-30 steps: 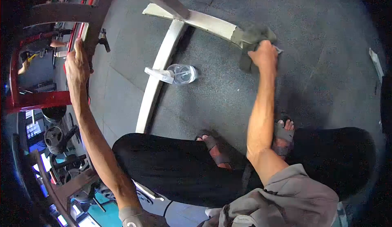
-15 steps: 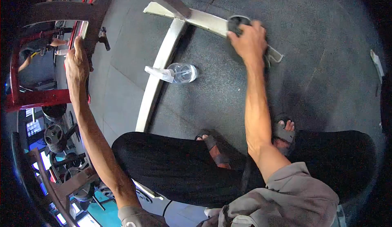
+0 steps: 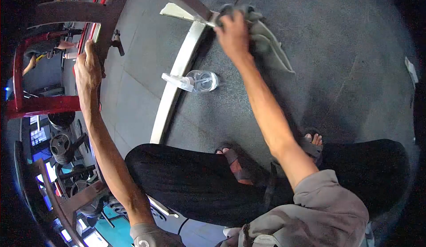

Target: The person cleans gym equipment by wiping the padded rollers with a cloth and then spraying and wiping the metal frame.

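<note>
My right hand (image 3: pixel 233 33) presses a grey cloth (image 3: pixel 259 25) onto the white cross bar of a machine's floor frame (image 3: pixel 179 65), close to where the bars meet. The cloth trails to the right over the bar. My left hand (image 3: pixel 88 67) grips a dark upright bar (image 3: pixel 106 25) of the machine at the left. A clear spray bottle (image 3: pixel 195 81) with a white trigger lies on its side on the floor beside the long white bar.
The floor is dark rubber matting (image 3: pixel 337 69). I crouch with black trousers and sandalled feet (image 3: pixel 235 162) below. Red frame parts (image 3: pixel 26 107) and weight plates (image 3: pixel 60 145) stand at the left. A small white object (image 3: pixel 410 69) lies at the right edge.
My right hand has slid the cloth leftward along the white cross bar, from its right end to the junction. My left hand has kept its grip.
</note>
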